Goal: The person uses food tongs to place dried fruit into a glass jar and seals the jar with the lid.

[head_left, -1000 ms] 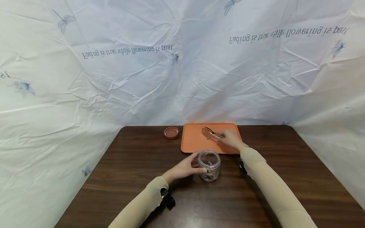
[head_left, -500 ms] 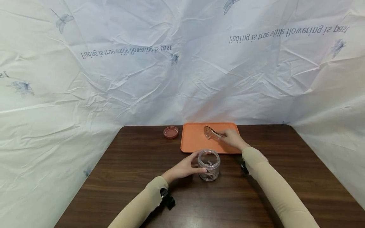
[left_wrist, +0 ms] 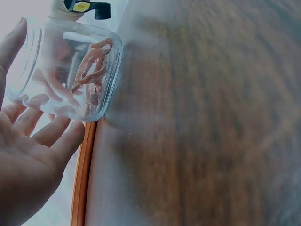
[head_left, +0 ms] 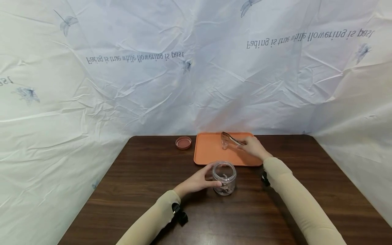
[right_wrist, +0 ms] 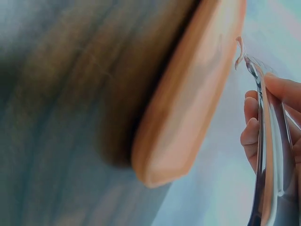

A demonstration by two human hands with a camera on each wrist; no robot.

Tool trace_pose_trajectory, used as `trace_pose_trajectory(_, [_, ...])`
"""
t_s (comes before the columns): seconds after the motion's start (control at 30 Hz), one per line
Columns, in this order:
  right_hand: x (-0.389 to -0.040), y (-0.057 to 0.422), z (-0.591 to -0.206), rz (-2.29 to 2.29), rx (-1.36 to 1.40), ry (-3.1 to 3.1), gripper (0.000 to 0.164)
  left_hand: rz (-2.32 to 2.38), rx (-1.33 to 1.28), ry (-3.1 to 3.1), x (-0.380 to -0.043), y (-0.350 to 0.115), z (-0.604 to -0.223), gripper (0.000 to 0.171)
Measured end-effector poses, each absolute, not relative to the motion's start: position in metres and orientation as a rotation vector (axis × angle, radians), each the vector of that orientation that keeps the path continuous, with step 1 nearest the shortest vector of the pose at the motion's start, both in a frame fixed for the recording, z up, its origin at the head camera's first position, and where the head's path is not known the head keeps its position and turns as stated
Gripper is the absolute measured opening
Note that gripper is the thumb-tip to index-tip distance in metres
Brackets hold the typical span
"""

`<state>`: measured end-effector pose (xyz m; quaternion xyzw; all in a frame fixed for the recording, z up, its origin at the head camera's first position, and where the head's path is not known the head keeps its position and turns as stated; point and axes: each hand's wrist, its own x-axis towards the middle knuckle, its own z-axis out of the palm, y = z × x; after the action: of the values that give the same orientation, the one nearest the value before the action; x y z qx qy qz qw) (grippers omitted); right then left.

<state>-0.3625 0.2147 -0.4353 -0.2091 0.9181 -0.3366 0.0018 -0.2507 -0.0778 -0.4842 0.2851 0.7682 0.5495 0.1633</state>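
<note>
My left hand [head_left: 196, 180] holds a clear, lidless jar [head_left: 228, 187] on the table, thumb on the near side and fingers on the far side. Several pale brown, shredded-looking strips [left_wrist: 91, 70] lie at the jar's bottom. Over the orange tray [head_left: 205, 154], my right hand [head_left: 252, 147] grips metal tongs [head_left: 234, 140] around their arms. A thin brownish strip [right_wrist: 240, 54] hangs from the tongs' tips in the right wrist view, above the tray's surface. Part of the right hand is cut off at that view's edge.
A reddish-brown round lid [head_left: 183, 143] lies left of the tray at the table's back edge. The dark wooden table [head_left: 141, 177] backs onto a white printed sheet [head_left: 153, 88] that also hangs at both sides.
My right hand has shifted slightly right with the tongs, whose tips have risen off the tray with the strip. The left hand and jar stay in place.
</note>
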Motion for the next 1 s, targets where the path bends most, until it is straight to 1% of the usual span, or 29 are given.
trace_pose_trajectory(0.3, [-0.359,0.226,-0.406,-1.122,-0.642,2.912,0.045,1.587,0.833,2.191,-0.246,-0.074,-0.483,0.077])
trace_pose_trajectory(0.5, [-0.354,0.237,-0.381,-1.183,-0.591,2.874,0.049,1.591,0.795,2.185,-0.243,-0.073,-0.484,0.078])
trace_pose_trajectory(0.63, [-0.35,0.247,-0.367,-1.177,-0.626,2.918,0.048,1.598,0.768,2.177,-0.238,-0.069,-0.484,0.078])
trace_pose_trajectory(1.0, [-0.331,0.259,-0.346,-1.193,-0.686,2.97,0.048,1.61,0.73,2.179,-0.226,-0.064,-0.485,0.082])
